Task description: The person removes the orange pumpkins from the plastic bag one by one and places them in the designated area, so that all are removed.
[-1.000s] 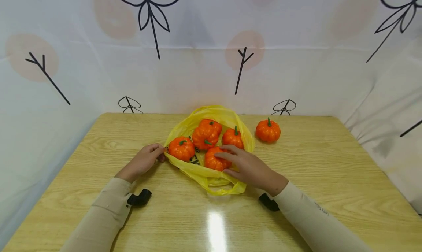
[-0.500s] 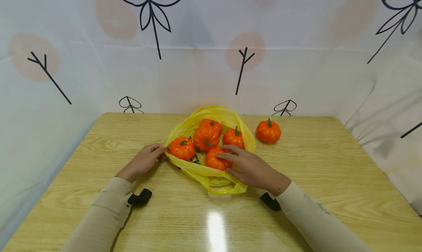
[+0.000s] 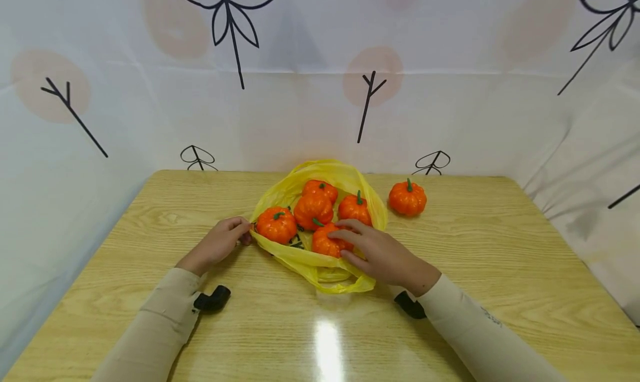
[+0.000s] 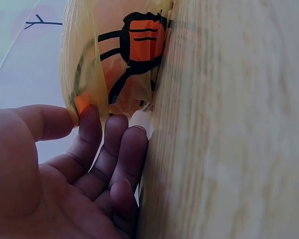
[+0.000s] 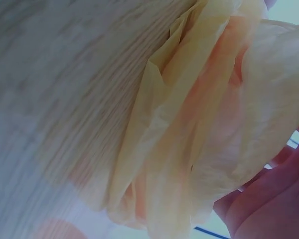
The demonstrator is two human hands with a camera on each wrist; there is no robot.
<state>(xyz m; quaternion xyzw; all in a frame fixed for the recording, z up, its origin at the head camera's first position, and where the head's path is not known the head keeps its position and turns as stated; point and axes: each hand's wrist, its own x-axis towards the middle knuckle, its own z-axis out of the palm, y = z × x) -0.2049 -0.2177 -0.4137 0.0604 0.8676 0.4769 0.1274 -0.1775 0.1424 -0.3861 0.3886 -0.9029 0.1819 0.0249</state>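
A yellow plastic bag [image 3: 290, 260] lies open-mouthed on the table, with several small orange pumpkins in it. In the head view my left hand [image 3: 220, 243] is at the bag's left rim. The left wrist view shows its thumb and forefinger pinching the plastic. My right hand [image 3: 382, 254] reaches over the bag's right side and holds the front pumpkin [image 3: 325, 242], fingers over its top and thumb on the near side. Around it in the bag are a left pumpkin [image 3: 275, 226], a middle pumpkin [image 3: 312, 209], a back pumpkin [image 3: 327, 189] and a right pumpkin [image 3: 354, 210].
One more pumpkin [image 3: 407, 197] with a green stem stands upright on the wooden table [image 3: 480, 249], right of the bag. Behind the table hangs a white cloth [image 3: 300, 110] with plant drawings. Black wrist mounts [image 3: 212, 300] sit under both forearms.
The middle pumpkin has tipped slightly toward the front, its green stem now lower. Both hands stay almost where they were.
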